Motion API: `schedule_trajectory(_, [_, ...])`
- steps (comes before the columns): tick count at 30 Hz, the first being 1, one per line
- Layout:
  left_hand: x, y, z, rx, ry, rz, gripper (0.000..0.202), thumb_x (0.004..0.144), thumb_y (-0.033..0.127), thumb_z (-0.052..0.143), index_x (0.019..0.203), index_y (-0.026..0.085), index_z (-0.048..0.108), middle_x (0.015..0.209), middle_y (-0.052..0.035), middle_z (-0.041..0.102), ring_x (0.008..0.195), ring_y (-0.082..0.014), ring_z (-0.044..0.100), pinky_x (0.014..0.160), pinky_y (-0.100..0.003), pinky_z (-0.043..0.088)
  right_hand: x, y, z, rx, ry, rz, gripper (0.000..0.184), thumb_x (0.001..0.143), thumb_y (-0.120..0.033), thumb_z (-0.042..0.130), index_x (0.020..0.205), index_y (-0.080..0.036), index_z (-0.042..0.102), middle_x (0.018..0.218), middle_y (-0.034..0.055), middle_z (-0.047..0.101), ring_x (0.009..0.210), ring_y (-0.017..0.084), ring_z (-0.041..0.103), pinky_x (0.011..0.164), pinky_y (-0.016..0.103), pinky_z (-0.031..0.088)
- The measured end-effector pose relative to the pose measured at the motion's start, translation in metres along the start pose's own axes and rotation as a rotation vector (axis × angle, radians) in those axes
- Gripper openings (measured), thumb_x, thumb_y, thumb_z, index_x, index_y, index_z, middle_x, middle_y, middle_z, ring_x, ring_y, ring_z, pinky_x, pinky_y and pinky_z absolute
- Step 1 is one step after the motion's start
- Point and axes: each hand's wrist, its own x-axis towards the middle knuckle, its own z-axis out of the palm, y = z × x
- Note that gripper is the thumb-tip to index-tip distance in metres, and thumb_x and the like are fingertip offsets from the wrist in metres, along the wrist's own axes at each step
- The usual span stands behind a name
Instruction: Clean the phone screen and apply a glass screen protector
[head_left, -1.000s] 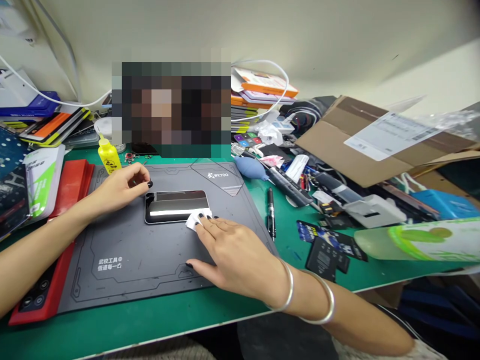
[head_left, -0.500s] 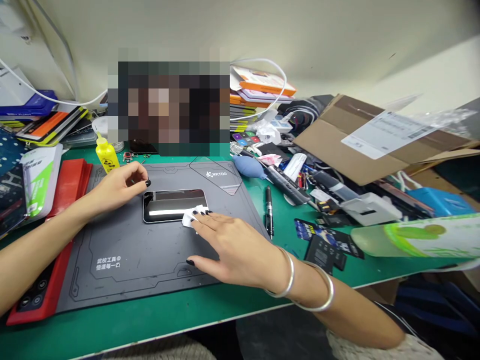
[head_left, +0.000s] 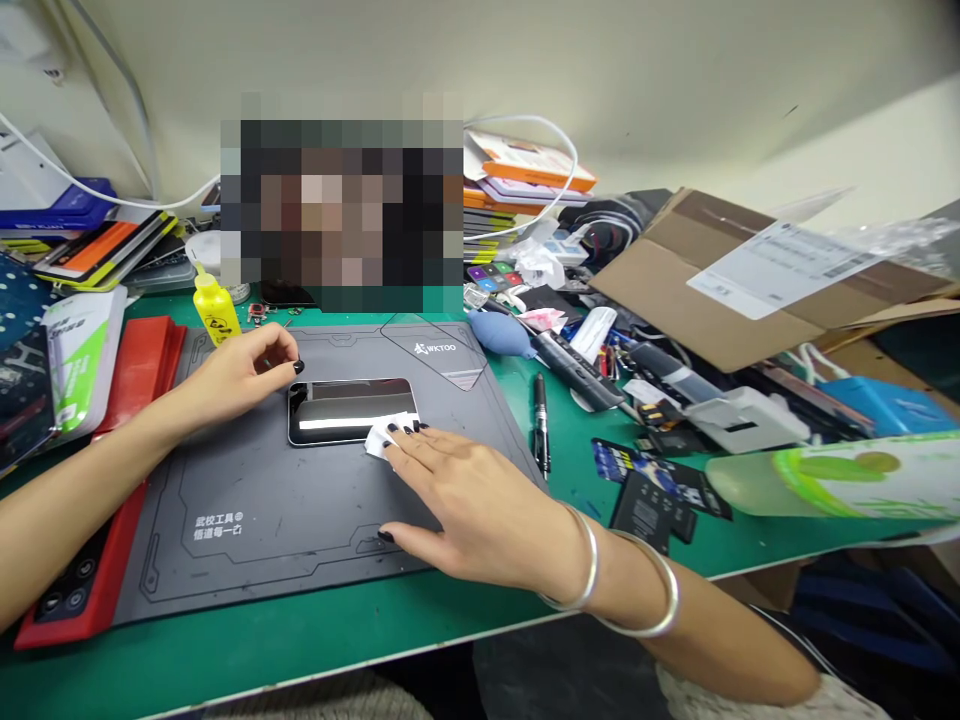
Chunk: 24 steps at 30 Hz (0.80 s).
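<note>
A black phone (head_left: 341, 410) lies screen up on a grey work mat (head_left: 285, 500). My right hand (head_left: 465, 500) lies flat, its fingertips pressing a small white wipe (head_left: 386, 433) on the phone's right end. My left hand (head_left: 236, 375) is curled at the phone's upper left corner, thumb and fingers touching its edge.
A yellow bottle (head_left: 215, 308), a red tray (head_left: 135, 380) and stacked boxes stand left. A black pen (head_left: 540, 415), a blue blower (head_left: 499, 333), tools, dark cards (head_left: 649, 500) and an open cardboard box (head_left: 720, 280) crowd the right. A green bottle (head_left: 832, 475) lies near the table's edge.
The right hand's fingertips and the wipe have shifted a little leftward over the phone's right end. The left hand has stayed at the corner.
</note>
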Motion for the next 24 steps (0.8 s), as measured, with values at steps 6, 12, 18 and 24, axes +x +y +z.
schedule_trajectory(6, [-0.001, 0.003, 0.0, 0.018, 0.002, 0.002, 0.02, 0.078, 0.04, 0.055, 0.084, 0.021, 0.056, 0.081, -0.0017, 0.061, 0.071, -0.0173, 0.056, 0.069, -0.031, 0.045, 0.0, 0.0, -0.004, 0.028, -0.065, 0.023, 0.06, 0.092, -0.048, 0.062, 0.127, 0.0, 0.063, 0.125, 0.0244, 0.069, 0.11, 0.034, 0.07, 0.099, 0.047, 0.057])
schedule_trajectory(12, [-0.001, 0.003, 0.0, 0.022, -0.002, 0.009, 0.021, 0.08, 0.04, 0.055, 0.085, 0.02, 0.056, 0.082, -0.0019, 0.061, 0.07, -0.017, 0.055, 0.067, -0.031, 0.044, 0.0, 0.004, -0.005, 0.07, -0.109, 0.048, 0.059, 0.093, -0.048, 0.059, 0.13, -0.001, 0.062, 0.132, 0.0237, 0.067, 0.115, 0.034, 0.068, 0.1, 0.046, 0.056])
schedule_trajectory(18, [0.0, 0.0, -0.001, 0.03, -0.002, 0.007, 0.021, 0.08, 0.04, 0.055, 0.086, 0.02, 0.056, 0.082, -0.0016, 0.061, 0.071, -0.0169, 0.056, 0.069, -0.031, 0.045, 0.001, 0.009, -0.016, 0.155, -0.199, 0.072, 0.054, 0.092, -0.047, 0.061, 0.127, -0.006, 0.063, 0.133, 0.0209, 0.067, 0.115, 0.035, 0.068, 0.098, 0.047, 0.056])
schedule_trajectory(24, [0.0, -0.002, 0.0, 0.027, -0.006, 0.006, 0.021, 0.08, 0.041, 0.055, 0.086, 0.021, 0.056, 0.085, -0.0018, 0.062, 0.074, -0.0175, 0.058, 0.071, -0.032, 0.046, 0.002, 0.012, -0.025, 0.245, -0.267, 0.105, 0.053, 0.092, -0.043, 0.063, 0.131, -0.007, 0.06, 0.131, 0.0183, 0.068, 0.118, 0.036, 0.066, 0.095, 0.051, 0.055])
